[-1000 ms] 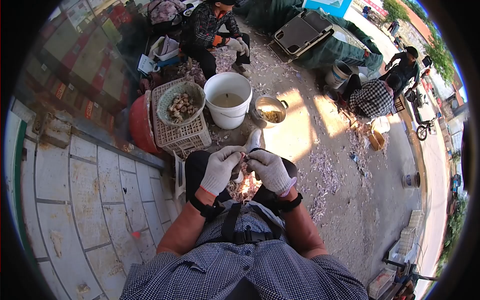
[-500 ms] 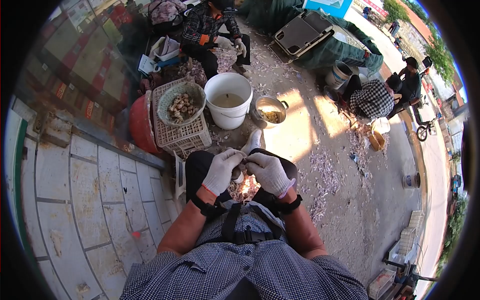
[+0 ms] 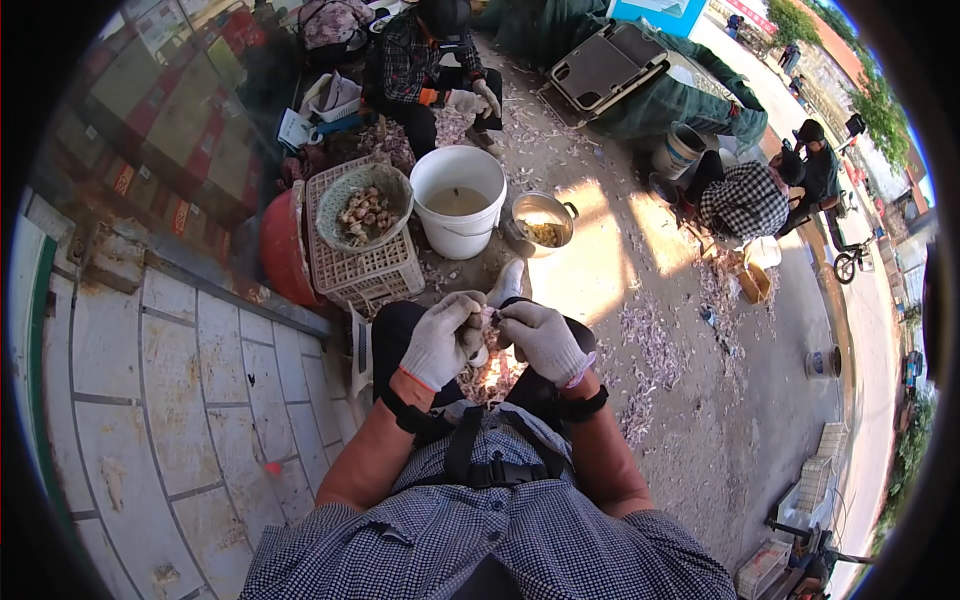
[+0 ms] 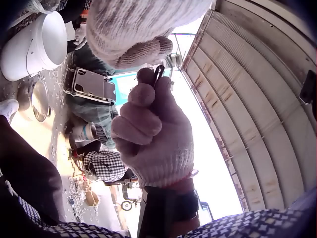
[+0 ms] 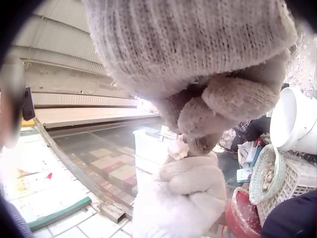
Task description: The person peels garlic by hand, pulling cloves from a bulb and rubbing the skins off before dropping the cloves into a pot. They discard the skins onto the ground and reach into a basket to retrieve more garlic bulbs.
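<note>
Cotton-gloved left hand [image 3: 440, 340] pinches a pale clove [image 5: 177, 148] above the lap, right hand [image 3: 540, 342] curled round a thin dark tool [image 4: 158, 74] at its tip, seemingly so skins [image 3: 488, 378] drop between the knees.

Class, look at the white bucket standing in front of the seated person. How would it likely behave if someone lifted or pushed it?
The white bucket is probably heavy to lift, since cloudy liquid stands inside it. A quick shove would likely slosh that liquid, as the top is open. Its walls look rigid, so it should hold its shape.
</note>
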Available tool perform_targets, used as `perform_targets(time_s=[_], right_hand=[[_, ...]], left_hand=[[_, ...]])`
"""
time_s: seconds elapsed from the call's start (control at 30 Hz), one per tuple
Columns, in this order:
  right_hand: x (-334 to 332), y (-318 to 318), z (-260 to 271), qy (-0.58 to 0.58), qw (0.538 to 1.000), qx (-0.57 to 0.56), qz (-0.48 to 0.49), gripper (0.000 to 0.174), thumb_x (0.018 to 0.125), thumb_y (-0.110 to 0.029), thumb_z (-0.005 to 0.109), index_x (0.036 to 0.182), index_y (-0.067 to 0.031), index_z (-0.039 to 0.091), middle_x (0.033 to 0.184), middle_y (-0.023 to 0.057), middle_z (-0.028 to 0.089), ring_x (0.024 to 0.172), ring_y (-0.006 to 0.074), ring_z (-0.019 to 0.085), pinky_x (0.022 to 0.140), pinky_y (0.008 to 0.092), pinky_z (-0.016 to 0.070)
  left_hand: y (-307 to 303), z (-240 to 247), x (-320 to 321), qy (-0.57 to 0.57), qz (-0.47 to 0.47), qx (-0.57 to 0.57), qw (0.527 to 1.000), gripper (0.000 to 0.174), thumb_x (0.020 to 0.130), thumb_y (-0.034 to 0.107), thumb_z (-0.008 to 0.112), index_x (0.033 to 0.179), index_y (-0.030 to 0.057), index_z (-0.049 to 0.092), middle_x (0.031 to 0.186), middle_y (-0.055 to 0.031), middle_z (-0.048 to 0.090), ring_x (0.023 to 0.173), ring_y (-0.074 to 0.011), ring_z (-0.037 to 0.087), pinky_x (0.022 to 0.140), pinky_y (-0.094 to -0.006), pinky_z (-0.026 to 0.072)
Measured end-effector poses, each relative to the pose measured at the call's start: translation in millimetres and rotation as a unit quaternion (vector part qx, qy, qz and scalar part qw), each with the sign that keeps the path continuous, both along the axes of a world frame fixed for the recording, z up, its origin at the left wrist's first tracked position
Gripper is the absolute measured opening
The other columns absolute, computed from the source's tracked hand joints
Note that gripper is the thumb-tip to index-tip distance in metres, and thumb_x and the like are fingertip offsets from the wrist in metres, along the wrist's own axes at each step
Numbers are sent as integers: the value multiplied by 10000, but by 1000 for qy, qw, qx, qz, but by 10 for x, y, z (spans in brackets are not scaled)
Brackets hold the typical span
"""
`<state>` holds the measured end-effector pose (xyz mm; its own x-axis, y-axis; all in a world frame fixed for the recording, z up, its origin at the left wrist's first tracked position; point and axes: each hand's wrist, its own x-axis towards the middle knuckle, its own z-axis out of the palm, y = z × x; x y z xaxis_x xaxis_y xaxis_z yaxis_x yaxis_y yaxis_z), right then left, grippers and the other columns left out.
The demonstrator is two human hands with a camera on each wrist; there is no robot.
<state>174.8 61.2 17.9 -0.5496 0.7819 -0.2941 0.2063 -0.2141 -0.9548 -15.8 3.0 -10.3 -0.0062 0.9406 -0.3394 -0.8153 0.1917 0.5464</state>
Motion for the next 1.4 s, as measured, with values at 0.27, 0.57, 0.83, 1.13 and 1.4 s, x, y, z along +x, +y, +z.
perform_targets(time_s=[0.27, 0.57, 0.83, 1.13, 1.4], right_hand=[[24, 44, -186, -84, 980, 180, 22, 275, 931, -193, 672, 1104, 12, 730, 931, 204, 733, 882, 317, 725, 805, 384, 553], [-30, 20, -165, -42, 973, 184, -136, 300, 957, -191, 651, 1155, 28, 701, 976, 220, 738, 895, 353, 734, 808, 385, 563], [22, -26, -257, -133, 923, 321, 163, 251, 903, -248, 684, 1052, -54, 744, 920, 196, 725, 884, 392, 702, 793, 443, 559], [6, 31, 143, -57, 988, 112, -85, 266, 966, -154, 671, 1154, 30, 716, 944, 178, 747, 814, 174, 715, 767, 310, 558], [-64, -9, 182, -59, 973, 220, -37, 283, 960, -149, 672, 1175, 32, 700, 997, 195, 748, 901, 256, 748, 815, 333, 566]], left_hand=[[-25, 42, -6, 33, -8, -14, 999, 172, 1062, 130, 566, 1093, 1, 676, 852, -37, 645, 682, -86, 607, 572, -194, 501], [-28, 105, 70, 89, -41, -23, 995, 138, 1045, 108, 583, 1121, 33, 670, 872, -46, 696, 717, -107, 658, 606, -206, 524], [10, 133, -13, 56, 8, 20, 998, 121, 1027, 93, 629, 1115, 40, 691, 970, -60, 712, 793, -97, 685, 616, -208, 537], [4, 84, -56, 47, 9, 16, 999, 153, 1024, 102, 627, 1129, 6, 685, 1008, -91, 727, 816, -140, 703, 629, -239, 541], [11, 127, -33, 89, 12, 2, 996, 166, 1018, 79, 622, 1149, -12, 668, 1037, -104, 737, 834, -149, 708, 616, -242, 538]])
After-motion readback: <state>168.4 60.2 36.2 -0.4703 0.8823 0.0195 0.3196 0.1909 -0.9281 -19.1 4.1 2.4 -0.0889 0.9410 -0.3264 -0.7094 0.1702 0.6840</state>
